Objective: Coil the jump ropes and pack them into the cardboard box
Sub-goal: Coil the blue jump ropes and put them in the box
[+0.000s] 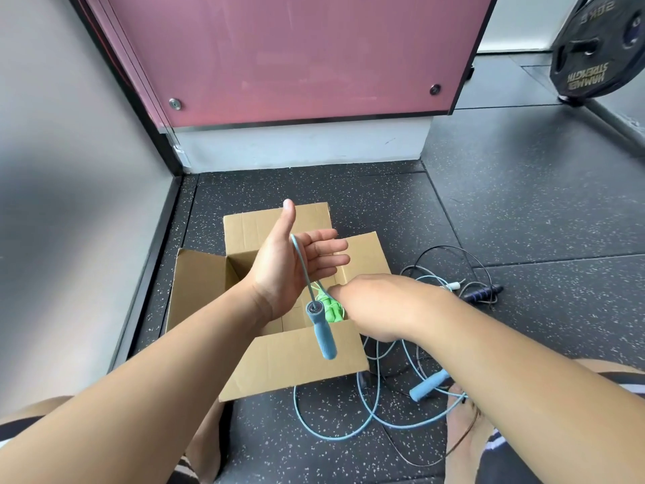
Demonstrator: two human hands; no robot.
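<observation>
left grip above cardboard box: fingers apart, blue jump rope draped across palm, handle hanging lengthwise down | right grip at box's right edge, nearer floor slack: closure cannot tell | green coiled rope inside box

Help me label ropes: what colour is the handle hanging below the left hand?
Light blue; the plastic jump-rope handle shows best in the head view.
</observation>
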